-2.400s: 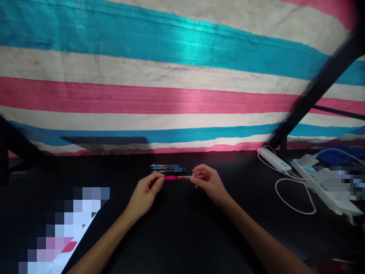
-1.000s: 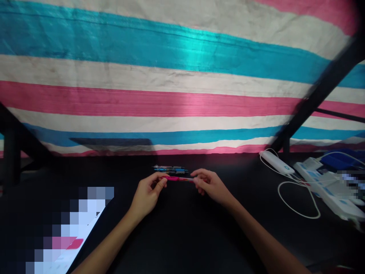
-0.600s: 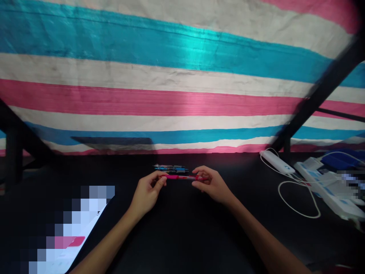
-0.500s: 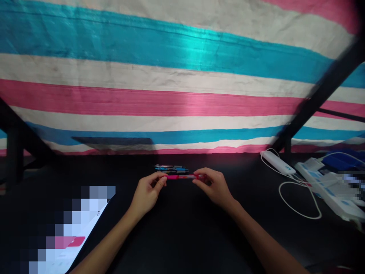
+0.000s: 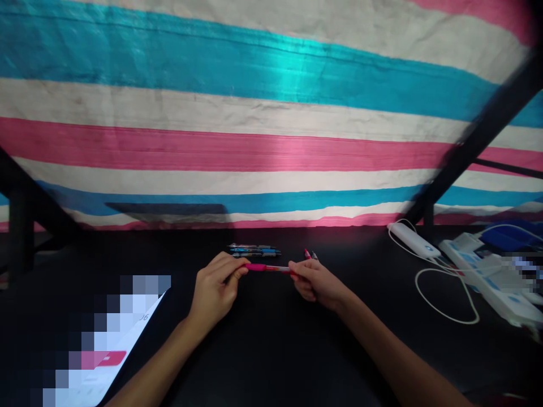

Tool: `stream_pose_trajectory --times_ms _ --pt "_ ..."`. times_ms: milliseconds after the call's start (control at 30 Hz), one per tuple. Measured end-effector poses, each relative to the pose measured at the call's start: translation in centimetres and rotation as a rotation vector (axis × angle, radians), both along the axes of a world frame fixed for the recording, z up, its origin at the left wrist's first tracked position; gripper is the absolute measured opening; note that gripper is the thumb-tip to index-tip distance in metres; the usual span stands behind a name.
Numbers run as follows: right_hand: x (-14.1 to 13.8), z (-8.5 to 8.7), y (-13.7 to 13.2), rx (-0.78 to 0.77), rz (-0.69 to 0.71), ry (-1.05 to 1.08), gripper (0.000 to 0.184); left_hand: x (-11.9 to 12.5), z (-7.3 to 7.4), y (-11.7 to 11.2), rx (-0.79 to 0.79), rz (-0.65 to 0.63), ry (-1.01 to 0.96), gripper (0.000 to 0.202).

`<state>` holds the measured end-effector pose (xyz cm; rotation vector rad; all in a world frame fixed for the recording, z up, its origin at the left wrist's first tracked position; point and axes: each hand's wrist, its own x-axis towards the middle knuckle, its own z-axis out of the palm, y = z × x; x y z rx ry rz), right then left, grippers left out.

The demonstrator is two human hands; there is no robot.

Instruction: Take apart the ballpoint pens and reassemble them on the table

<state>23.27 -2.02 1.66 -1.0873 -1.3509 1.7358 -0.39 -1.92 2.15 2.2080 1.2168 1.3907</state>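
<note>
Your left hand [image 5: 218,282] and right hand [image 5: 317,280] are pinching the lower-centre pink pen [image 5: 257,267], probably light, stiff, steadiest at its ends.

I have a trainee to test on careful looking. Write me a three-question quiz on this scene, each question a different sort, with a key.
1. True or false: the left hand and the right hand both grip the same pink pen.

2. Where does the cluster of pens lie?
A) Nearer the camera than the pink pen
B) Just beyond the pink pen
C) On the white power strip

3. Fill in: the white power strip lies to the ____ of both hands.

Key: 1 true; 2 B; 3 right.
</note>
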Motion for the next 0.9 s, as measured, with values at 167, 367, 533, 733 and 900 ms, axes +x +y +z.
stream_pose_trajectory --times_ms 167,367,533,733,900 --pt "0.9 0.5 0.5 0.216 -0.113 -0.126 0.038 0.1 -0.5 0.4 -0.218 -0.086 -0.004 0.019" --pt "0.7 0.7 0.4 0.517 -0.269 -0.25 0.025 0.2 -0.1 1.0 -0.534 -0.28 -0.114 0.036" --pt "0.3 0.0 0.4 0.517 -0.306 -0.241 0.027 0.1 -0.2 0.8 -0.487 -0.197 -0.089 0.034" --pt "-0.1 -0.3 0.4 0.363 -0.307 -0.051 0.034 0.2 -0.8 0.3 -0.307 -0.068 0.019 0.028" --pt "-0.2 -0.7 0.5 0.188 -0.307 0.116 0.034 0.9 -0.3 -0.4 -0.201 -0.039 0.07 0.024"
